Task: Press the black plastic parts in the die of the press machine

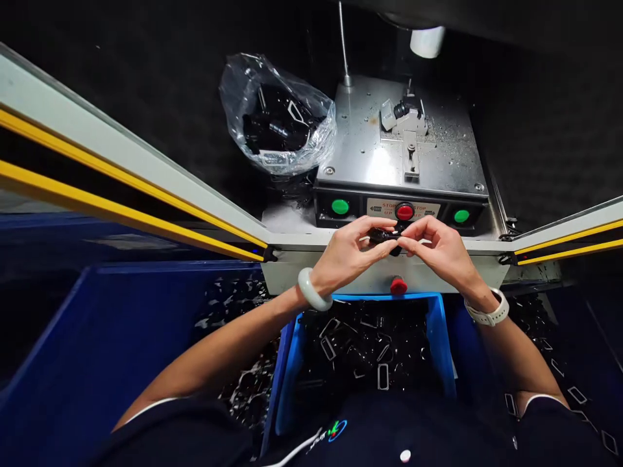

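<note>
Part-way, by judgement: your left hand [348, 253] and right hand [440, 250] grip one black part [382, 236] before the machine's [360, 155] front edge, dark pieces [277, 126] fill the plastic bag [311, 154], others the blue bin [437, 314], finished share unclear.

L yel-edged bar [131, 155] & R bar [569, 229], slanting down twd ctr | blue panel [102, 331], lwr L, below L bar | wht cyl [427, 43], top, R of ctr; thin rod [342, 39], L of cyl

The black part [382, 236] is mostly hidden by the hands [389, 245]. The far white cylinder [427, 43] is cut off by darkness above. The button panel's lettering [403, 209] is partly covered.
</note>
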Demonstrator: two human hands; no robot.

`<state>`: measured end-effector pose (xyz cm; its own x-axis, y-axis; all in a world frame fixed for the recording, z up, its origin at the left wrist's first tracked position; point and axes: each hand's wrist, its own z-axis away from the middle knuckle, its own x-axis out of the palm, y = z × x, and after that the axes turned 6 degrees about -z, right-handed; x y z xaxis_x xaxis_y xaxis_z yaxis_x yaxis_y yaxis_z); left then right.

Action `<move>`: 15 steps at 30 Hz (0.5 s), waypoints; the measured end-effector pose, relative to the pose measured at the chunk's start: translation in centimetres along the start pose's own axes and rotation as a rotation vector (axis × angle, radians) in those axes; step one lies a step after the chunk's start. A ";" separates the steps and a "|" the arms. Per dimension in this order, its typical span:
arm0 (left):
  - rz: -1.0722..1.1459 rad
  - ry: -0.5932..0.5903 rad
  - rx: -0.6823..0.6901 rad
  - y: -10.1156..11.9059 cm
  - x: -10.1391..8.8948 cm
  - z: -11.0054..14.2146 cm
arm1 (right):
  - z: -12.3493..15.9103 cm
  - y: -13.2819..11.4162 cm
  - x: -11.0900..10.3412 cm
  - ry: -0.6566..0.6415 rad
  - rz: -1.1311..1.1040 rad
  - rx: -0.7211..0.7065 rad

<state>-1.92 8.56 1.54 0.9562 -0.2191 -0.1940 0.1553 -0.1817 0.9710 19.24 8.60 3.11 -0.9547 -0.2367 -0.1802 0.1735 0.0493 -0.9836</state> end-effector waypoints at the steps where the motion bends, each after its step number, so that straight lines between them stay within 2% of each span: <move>1: -0.042 0.014 0.037 0.1 -0.4 -1.2 | -1.5 -0.5 -0.4 -0.035 0.027 -0.034; 3: -0.068 0.069 0.092 0.3 -1.4 -4.1 | -5.3 -1.7 -1.4 -0.099 0.080 -0.123; 4: -0.046 0.101 0.106 0.3 -1.9 -5.7 | -7.6 -2.2 -2.0 -0.080 0.125 -0.179; 5: -0.011 0.138 0.109 0.3 -2.4 -7.4 | -10.2 -2.7 -2.5 -0.018 0.180 -0.234; 7: 0.055 0.223 0.089 0.5 -3.2 -10.9 | -15.7 -3.5 -3.3 0.190 0.306 -0.305; 9: 0.062 0.316 0.038 0.8 -3.6 -14.0 | -20.8 -4.1 -3.5 0.372 0.445 -0.229; 10: 0.048 0.357 0.012 1.0 -3.7 -15.4 | -22.8 -4.5 -3.4 0.420 0.505 -0.158; 12: 0.013 0.408 -0.044 1.7 -3.7 -17.8 | -25.1 -5.2 -3.0 0.443 0.599 -0.088; 13: 0.002 0.420 -0.064 2.0 -3.6 -18.8 | -25.2 -5.7 -2.8 0.422 0.635 -0.111; 15: -0.011 0.429 -0.093 2.5 -3.6 -20.9 | -23.3 -6.8 -2.8 0.330 0.695 -0.246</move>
<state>0.26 28.96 7.61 0.9677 0.2042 -0.1479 0.1692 -0.0907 0.9814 15.12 31.52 10.41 -0.6766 0.2234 -0.7016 0.7325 0.3013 -0.6105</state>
